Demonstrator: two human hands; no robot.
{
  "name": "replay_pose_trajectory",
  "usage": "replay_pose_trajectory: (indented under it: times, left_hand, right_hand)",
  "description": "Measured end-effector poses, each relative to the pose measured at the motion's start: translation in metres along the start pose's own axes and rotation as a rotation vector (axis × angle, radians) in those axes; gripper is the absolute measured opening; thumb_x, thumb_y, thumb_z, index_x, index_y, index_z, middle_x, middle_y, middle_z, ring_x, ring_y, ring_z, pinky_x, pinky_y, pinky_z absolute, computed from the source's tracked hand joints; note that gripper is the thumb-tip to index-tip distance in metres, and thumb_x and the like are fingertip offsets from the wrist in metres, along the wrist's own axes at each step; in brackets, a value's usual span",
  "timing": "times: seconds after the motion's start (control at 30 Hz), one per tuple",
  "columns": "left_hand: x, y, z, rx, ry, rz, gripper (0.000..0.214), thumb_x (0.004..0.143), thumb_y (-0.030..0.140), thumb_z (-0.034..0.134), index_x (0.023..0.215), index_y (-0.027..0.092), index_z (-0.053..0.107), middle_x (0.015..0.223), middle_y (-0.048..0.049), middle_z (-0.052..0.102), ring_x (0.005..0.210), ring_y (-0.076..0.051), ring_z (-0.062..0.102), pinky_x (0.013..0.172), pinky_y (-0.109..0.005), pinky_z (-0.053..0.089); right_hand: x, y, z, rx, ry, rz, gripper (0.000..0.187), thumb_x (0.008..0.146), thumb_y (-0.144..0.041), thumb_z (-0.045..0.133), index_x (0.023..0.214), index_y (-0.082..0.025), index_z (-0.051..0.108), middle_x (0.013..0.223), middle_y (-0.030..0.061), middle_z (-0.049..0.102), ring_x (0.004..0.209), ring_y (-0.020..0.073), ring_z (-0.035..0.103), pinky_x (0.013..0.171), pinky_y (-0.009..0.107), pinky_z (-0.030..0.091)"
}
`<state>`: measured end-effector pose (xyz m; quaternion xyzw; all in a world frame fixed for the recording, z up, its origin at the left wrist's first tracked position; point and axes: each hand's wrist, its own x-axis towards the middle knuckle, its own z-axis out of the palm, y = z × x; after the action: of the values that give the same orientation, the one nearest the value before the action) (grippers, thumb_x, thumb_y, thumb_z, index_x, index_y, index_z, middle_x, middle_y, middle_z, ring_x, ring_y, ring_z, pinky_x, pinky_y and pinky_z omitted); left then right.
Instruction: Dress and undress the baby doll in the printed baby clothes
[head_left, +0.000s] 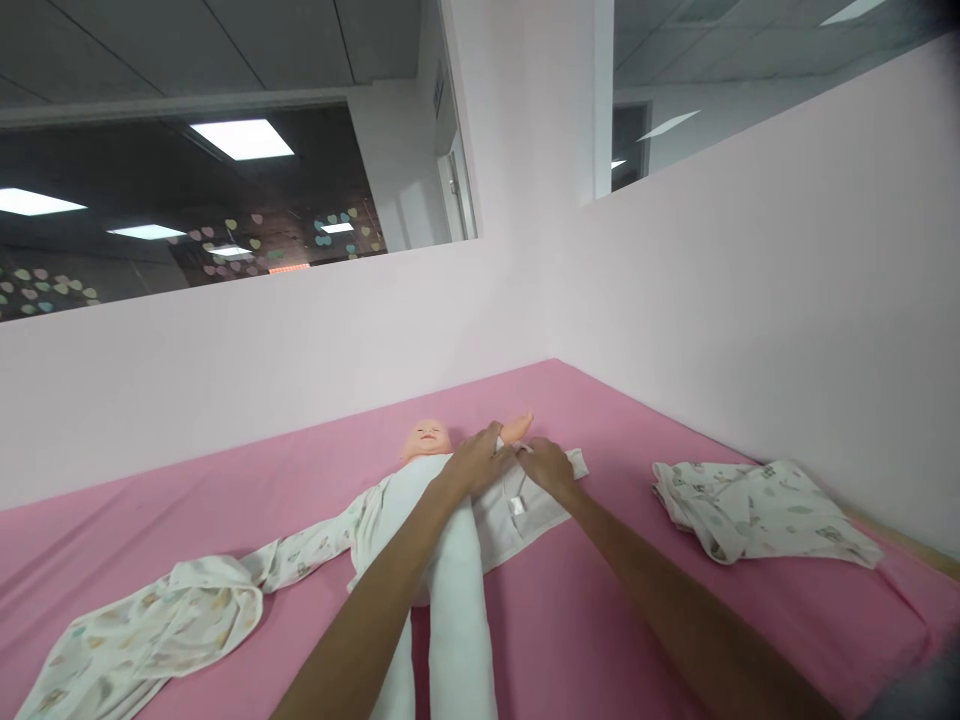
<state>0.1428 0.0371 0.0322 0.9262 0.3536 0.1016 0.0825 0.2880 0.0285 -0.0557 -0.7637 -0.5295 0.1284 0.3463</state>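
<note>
A baby doll (454, 540) with a white cloth body lies face up, its head away from me. A white baby shirt with a small print (517, 530) is spread under and beside it, its plain inner side and a label showing on the right. A printed sleeve (315, 555) covers the doll's arm on the left. My left hand (478, 462) is closed at the doll's other arm (517, 428), whose bare hand pokes out past my fingers. Close beside it, my right hand (547, 467) pinches the shirt's edge near the sleeve. My fingers partly hide the grip.
Printed white baby cloth (172, 620) lies bunched at the left. A folded printed garment (757, 510) rests at the right, near the wall. The pink sheet (585, 620) lies under everything. White walls (787, 300) with windows meet in a corner behind.
</note>
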Motion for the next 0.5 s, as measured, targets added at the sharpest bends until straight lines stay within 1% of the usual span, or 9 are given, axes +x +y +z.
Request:
replay_pose_trajectory:
  times: [0.1,0.23,0.37,0.43,0.5]
  left_hand:
    - [0.002,0.001,0.002,0.039,-0.065,-0.050,0.048,0.093,0.057,0.023,0.113,0.019,0.046,0.115,-0.0115,0.062,0.101,-0.025,0.059,0.077,-0.032,0.045]
    - [0.002,0.002,0.008,0.098,-0.164,-0.086,0.055,0.090,0.064,0.025,0.112,0.019,0.049,0.119,-0.0134,0.061,0.102,-0.028,0.060,0.074,-0.033,0.045]
    - [0.002,-0.006,0.011,0.114,-0.213,-0.109,0.060,0.087,0.067,0.027,0.117,0.020,0.049,0.121,-0.0127,0.061,0.103,-0.029,0.060,0.075,-0.034,0.046]
    - [0.001,-0.010,0.012,0.118,-0.241,-0.106,0.059,0.086,0.066,0.030,0.122,0.022,0.048,0.121,-0.0108,0.061,0.104,-0.028,0.060,0.076,-0.034,0.046]
    - [0.001,-0.013,0.015,0.120,-0.268,-0.095,0.057,0.086,0.064,0.033,0.124,0.025,0.048,0.122,-0.0086,0.061,0.105,-0.027,0.060,0.078,-0.034,0.046]
  right_hand:
    - [0.008,0.015,-0.011,0.095,0.032,0.096,0.036,0.085,-0.043,0.042,0.078,-0.016,0.065,0.079,0.0107,0.068,0.073,0.0207,0.063,0.058,0.026,0.039]
    - [0.009,0.023,-0.015,0.218,0.070,0.156,0.031,0.082,-0.039,0.045,0.066,-0.017,0.061,0.063,0.0041,0.061,0.056,0.0145,0.054,0.049,0.024,0.032]
    - [0.010,0.024,-0.014,0.323,0.119,0.189,0.022,0.079,-0.031,0.050,0.062,-0.018,0.053,0.053,-0.0028,0.047,0.046,0.0097,0.040,0.044,0.024,0.026]
    - [0.011,0.025,-0.013,0.370,0.139,0.190,0.022,0.081,-0.031,0.051,0.063,-0.018,0.050,0.052,-0.0055,0.041,0.044,0.0077,0.034,0.043,0.022,0.025]
    - [0.012,0.026,-0.013,0.409,0.157,0.167,0.025,0.085,-0.032,0.050,0.065,-0.017,0.048,0.053,-0.0070,0.039,0.044,0.0066,0.033,0.044,0.021,0.027]
